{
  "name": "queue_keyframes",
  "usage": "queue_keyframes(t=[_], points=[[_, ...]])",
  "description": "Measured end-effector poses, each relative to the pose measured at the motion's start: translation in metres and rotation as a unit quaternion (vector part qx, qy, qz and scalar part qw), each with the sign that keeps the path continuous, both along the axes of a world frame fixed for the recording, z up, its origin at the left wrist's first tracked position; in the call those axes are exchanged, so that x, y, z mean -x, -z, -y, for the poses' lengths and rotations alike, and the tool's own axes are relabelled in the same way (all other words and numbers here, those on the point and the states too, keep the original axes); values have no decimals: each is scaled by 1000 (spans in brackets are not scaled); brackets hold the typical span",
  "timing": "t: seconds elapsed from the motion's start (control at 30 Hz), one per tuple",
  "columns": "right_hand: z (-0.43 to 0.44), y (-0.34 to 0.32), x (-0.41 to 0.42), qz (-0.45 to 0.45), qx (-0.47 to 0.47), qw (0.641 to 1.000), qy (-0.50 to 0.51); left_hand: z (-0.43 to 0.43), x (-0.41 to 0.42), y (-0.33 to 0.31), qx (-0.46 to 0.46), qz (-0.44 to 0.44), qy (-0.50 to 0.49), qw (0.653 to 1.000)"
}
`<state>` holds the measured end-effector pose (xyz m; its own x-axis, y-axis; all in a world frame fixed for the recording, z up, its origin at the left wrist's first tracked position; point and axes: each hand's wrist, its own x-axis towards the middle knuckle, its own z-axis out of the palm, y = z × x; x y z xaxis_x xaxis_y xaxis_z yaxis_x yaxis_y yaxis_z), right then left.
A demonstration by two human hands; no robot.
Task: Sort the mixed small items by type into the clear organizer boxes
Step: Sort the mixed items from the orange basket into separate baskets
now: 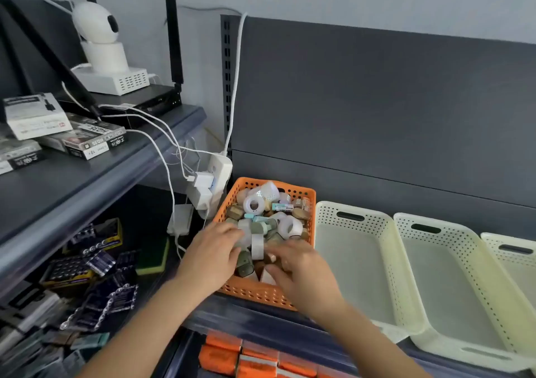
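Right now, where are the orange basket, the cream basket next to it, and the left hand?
orange basket (255,292): head view, on its perforated front wall.
cream basket (355,270): head view, on its bare floor.
left hand (213,257): head view, on the back of the hand.

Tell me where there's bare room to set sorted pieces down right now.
Bare floors: the nearest cream basket, right beside the orange basket, the middle cream basket and the far cream basket. Crowded: the orange basket, heaped with mixed items, with the left hand and right hand in it; power strip and chargers on its left.
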<state>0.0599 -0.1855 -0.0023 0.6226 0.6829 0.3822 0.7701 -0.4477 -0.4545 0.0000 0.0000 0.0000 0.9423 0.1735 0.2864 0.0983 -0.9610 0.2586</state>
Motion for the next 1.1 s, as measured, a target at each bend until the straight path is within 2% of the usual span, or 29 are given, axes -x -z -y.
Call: queue_keyframes(t=[0.2, 0.3, 0.43, 0.7, 0.83, 0.93, 1.0, 1.1], points=[[-38, 7, -25, 53, 158, 986, 21, -21, -25, 13, 19, -69, -4, 997], [-47, 15, -30, 90, 170, 981, 7, -27, -27, 16, 52, -62, 0, 997], [-52, 23, -37, 124, 159, 979, 21, -29, -29, 19, 98, -44, 6, 994], [-20, 3, -52, 12, -26, 997, 65, -6, -40, -4, 146, 56, 29, 987], [27, -8, -73, -26, -38, 987, 155, 27, -62, -17, 134, 72, 63, 986], [65, -8, -95, -40, 10, 975, 218, 61, -85, -18, 132, 72, 88, 985], [86, -6, -109, -26, 78, 967, 239, 84, -104, -14, 113, 63, 105, 986], [107, 2, -128, 11, 186, 952, 244, 114, -133, -1, 47, -5, 110, 993]])
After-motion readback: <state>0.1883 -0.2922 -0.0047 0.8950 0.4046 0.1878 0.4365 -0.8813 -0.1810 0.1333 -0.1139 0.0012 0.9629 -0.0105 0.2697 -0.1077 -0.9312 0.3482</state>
